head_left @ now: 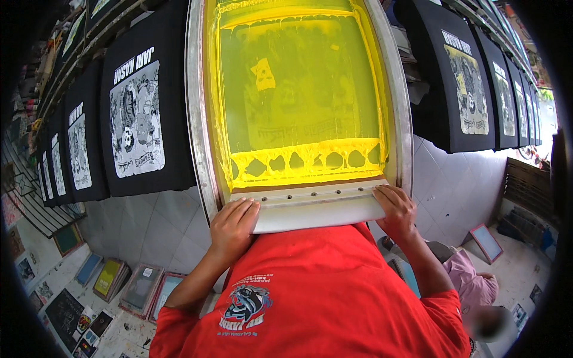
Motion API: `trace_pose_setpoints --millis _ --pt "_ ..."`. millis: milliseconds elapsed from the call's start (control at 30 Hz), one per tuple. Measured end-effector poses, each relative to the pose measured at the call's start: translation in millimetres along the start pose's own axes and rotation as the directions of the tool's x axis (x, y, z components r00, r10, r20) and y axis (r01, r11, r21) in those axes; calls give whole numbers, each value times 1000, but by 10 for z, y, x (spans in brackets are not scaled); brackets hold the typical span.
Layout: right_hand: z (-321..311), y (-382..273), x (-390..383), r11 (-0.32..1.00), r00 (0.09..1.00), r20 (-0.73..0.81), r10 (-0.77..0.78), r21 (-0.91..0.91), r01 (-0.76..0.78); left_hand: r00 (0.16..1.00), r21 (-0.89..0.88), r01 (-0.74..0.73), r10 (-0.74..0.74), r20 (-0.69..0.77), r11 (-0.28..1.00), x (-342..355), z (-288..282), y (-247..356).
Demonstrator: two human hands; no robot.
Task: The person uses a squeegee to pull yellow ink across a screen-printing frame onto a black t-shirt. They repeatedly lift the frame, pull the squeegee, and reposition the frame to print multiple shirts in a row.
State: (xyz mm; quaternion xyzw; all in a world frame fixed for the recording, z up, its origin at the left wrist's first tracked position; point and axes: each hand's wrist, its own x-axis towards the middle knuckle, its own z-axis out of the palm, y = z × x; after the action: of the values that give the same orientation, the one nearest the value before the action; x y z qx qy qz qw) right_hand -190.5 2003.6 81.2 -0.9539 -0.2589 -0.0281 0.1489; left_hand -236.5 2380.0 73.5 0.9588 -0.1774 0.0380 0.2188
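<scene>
Both my hands grip a wide squeegee (316,213), a pale bar with a row of screws, at the near end of a screen-printing frame (404,137). My left hand (235,230) wraps its left end, fingers curled over the top. At its right end my right hand (396,209) holds on the same way. Yellow ink (304,162) lies in a thick, holed band just beyond the squeegee, and streaks the frame's inner sides. Through the yellow-tinted mesh (310,71) a faint printed design shows. The squeegee's lower edge is hidden.
Black printed shirts (134,107) on boards run in a row to the left; more black shirts (462,77) line the right. Small framed screens (140,289) lean at lower left, and another screen (486,241) stands at right. A person in pink (468,277) is low at right.
</scene>
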Motion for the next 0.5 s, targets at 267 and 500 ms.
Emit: trace_pose_setpoints --millis 267,500 --pt "151 264 633 999 998 -48 -42 -13 42 997 118 -5 14 -81 993 493 170 -305" --pt "206 670 1563 999 999 -13 -51 -5 51 996 148 -7 20 -86 989 1325 173 -866"
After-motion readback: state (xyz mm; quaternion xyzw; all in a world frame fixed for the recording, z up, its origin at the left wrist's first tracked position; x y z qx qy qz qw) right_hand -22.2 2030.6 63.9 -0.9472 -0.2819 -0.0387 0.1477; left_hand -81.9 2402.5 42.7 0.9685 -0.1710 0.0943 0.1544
